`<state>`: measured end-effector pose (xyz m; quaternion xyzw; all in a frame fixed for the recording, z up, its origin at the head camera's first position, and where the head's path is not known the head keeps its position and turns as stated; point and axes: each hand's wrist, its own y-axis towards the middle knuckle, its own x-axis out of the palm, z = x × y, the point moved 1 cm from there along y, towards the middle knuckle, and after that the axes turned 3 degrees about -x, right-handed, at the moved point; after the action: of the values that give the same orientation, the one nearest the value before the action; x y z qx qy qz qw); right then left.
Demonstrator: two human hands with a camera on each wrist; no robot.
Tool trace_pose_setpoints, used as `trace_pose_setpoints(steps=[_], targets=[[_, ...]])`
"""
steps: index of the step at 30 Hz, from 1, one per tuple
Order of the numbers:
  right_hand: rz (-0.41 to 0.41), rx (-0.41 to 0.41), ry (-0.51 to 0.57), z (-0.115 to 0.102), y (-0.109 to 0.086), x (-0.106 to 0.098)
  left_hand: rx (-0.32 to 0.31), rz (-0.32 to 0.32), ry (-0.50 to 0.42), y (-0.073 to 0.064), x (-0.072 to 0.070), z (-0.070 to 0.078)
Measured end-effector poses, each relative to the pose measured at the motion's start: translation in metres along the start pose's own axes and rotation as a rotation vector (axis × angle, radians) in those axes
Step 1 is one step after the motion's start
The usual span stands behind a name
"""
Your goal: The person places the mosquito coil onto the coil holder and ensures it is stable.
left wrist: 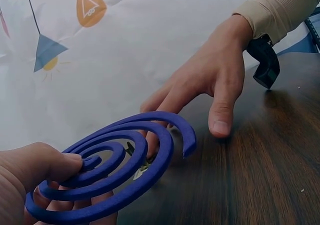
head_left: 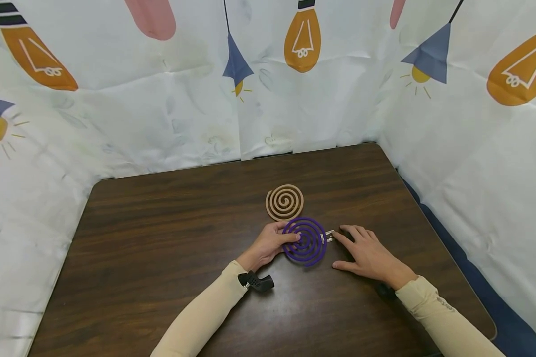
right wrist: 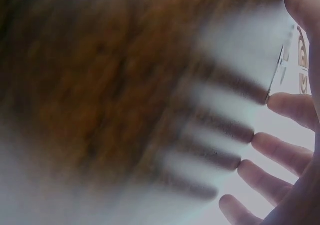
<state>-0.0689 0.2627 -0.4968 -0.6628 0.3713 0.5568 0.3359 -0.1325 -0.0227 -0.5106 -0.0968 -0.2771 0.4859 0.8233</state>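
Note:
My left hand [head_left: 268,244] grips a purple spiral mosquito coil [head_left: 303,241], its thumb on top near the centre and the other fingers underneath. In the left wrist view the coil [left wrist: 141,152] is tilted and held above the table. My right hand [head_left: 371,255] rests on the table to the right with its fingers spread. Its index fingertip is at a small shiny metal stand [head_left: 329,236], partly hidden by the coil's right edge. Behind the purple coil lies a tan mosquito coil [head_left: 285,202], flat on the wood.
A dark wooden table [head_left: 169,248] with rounded corners bears everything. White cloth [head_left: 174,114] printed with lamps and bulbs hangs around its back and sides. Each wrist wears a black strap device; the left one [head_left: 256,281] shows plainly.

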Motion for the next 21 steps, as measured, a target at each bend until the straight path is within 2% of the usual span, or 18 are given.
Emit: trace_pose_setpoints(steps=[13,21], targets=[[-0.001,-0.009,-0.004,-0.006,-0.001,-0.001,0.003,-0.002,0.009,0.007,0.009,-0.002],[0.018,-0.034,-0.018,-0.008,-0.002,0.001,-0.017,0.007,0.031,0.009,0.013,-0.003]])
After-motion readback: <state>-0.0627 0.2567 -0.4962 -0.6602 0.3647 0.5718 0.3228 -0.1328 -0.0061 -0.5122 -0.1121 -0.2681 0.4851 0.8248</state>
